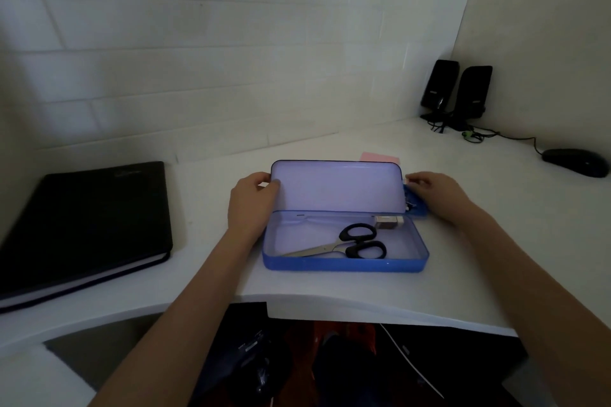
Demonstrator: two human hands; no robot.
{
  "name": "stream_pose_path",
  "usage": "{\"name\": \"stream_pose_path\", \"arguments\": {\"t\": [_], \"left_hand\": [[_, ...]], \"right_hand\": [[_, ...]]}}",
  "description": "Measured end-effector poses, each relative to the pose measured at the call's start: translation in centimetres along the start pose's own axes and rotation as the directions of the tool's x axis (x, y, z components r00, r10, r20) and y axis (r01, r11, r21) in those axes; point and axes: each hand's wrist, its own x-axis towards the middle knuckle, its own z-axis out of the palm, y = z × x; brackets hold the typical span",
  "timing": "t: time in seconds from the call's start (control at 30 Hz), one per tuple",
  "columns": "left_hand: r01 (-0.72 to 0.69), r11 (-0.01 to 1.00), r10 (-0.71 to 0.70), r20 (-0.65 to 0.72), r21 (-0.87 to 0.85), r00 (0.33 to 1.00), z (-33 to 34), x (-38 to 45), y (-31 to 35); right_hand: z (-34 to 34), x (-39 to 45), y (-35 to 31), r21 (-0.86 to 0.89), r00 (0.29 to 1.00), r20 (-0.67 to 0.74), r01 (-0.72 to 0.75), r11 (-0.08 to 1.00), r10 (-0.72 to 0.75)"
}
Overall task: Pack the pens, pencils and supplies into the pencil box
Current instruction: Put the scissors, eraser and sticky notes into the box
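A blue translucent pencil box (344,264) sits on the white desk with its lid (337,187) standing upright. Inside lie black-handled scissors (350,243) and a small grey and white eraser-like block (389,221) at the back right corner. My left hand (253,201) grips the lid's left edge. My right hand (436,193) is at the lid's right edge, fingers curled over a small blue object (417,206) behind the box; what exactly it pinches is unclear. A pink pad (380,157) peeks out behind the lid.
A black folder (82,225) lies at the left of the desk (463,274). Two black speakers (458,89) stand in the back right corner, with cables and a black mouse (575,162) nearby. The desk's curved front edge runs below the box.
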Motion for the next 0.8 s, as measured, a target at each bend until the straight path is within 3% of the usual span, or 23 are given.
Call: {"name": "stream_pose_path", "arguments": {"t": [0.27, 0.43, 0.5, 0.6, 0.7, 0.8], "left_hand": [[0.016, 1.000, -0.016, 0.011, -0.009, 1.000, 0.0, -0.2, 0.2], [0.000, 1.000, 0.000, 0.018, -0.004, 1.000, 0.0, -0.2, 0.2], [-0.003, 1.000, 0.003, 0.019, -0.005, 1.000, 0.0, -0.2, 0.2], [-0.008, 1.000, 0.008, 0.020, 0.008, 1.000, 0.0, -0.3, 0.3], [-0.012, 1.000, 0.011, 0.024, 0.018, 1.000, -0.1, -0.4, 0.2], [-0.004, 1.000, 0.004, 0.015, 0.008, 1.000, -0.2, -0.5, 0.1]], "right_hand": [[-0.2, -1.3, -0.3, 0.271, 0.968, -0.245, 0.112, 0.956, -0.044], [-2.2, -3.3, -1.0, 0.446, 0.901, -0.415, 0.080, 0.891, 0.127], [-2.9, -5.3, -1.6, 0.559, 0.927, -0.361, 0.128, 0.819, 0.101], [-2.8, -9.3, -3.0, 0.687, 0.987, -0.161, 0.119, 0.717, -0.008], [-2.3, -12.1, -4.0, 0.582, 0.990, -0.060, 0.138, 0.802, -0.126], [-2.5, -13.1, -4.5, 0.414, 0.968, -0.112, 0.250, 0.875, -0.224]]}}
